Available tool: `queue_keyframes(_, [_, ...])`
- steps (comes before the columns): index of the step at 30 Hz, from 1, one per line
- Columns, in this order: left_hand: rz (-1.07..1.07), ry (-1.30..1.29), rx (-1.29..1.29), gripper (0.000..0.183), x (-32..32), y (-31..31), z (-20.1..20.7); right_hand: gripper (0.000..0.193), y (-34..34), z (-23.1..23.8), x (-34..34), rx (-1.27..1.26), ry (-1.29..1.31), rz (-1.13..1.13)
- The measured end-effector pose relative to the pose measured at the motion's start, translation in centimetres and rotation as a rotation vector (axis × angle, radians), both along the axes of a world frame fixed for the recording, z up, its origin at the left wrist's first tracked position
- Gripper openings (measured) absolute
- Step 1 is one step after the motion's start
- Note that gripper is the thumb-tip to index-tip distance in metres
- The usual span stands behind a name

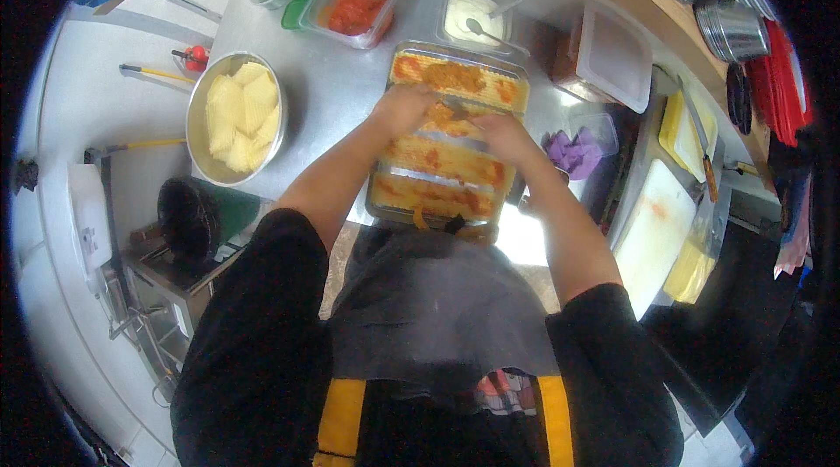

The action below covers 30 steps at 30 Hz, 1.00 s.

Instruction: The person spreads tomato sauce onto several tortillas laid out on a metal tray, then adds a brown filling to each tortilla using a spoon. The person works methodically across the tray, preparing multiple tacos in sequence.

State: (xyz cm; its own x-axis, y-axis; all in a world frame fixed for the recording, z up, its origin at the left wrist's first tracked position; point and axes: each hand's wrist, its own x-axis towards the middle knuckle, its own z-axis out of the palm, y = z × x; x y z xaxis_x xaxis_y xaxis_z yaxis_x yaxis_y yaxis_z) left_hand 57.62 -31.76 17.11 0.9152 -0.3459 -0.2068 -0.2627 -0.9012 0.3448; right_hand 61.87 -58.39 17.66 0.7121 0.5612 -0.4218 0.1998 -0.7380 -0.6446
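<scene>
Left hand and right hand overhang sauced sheets

There were two bare hands — and one rectangular tray, one steel bowl of ridged pasta, one tub of red sauce, one tub of white cream, one long knife and two yellow straps.

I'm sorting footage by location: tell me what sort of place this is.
Probably a kitchen, perhaps a commercial one: a metal bowl of ridged yellow sheets, a tub of red sauce, a white cutting board.
</scene>
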Motion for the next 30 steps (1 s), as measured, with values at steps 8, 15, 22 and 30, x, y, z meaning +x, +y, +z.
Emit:
queue_keyframes(8, [-0.022, -0.034, 0.022, 0.039, -0.3, 0.1, -0.1, 0.052, -0.5, 5.7, -3.9, -0.317, -0.104, -0.087])
queue_keyframes(15, [0.038, -0.119, 0.075, 0.032, -1.4, -0.3, -1.7, 0.067, 0.5, 3.3, -8.4, -0.334, -0.43, 0.146])
queue_keyframes(22, [0.063, -0.235, 0.078, 0.035, -2.2, 0.0, -3.7, 0.065, 0.2, 1.1, -9.0, -0.33, -0.5, 0.152])
queue_keyframes(30, [0.154, -0.168, 0.013, 0.039, -2.8, -0.5, -0.6, 0.057, 1.4, 3.0, -7.6, -0.33, -0.276, 0.067])
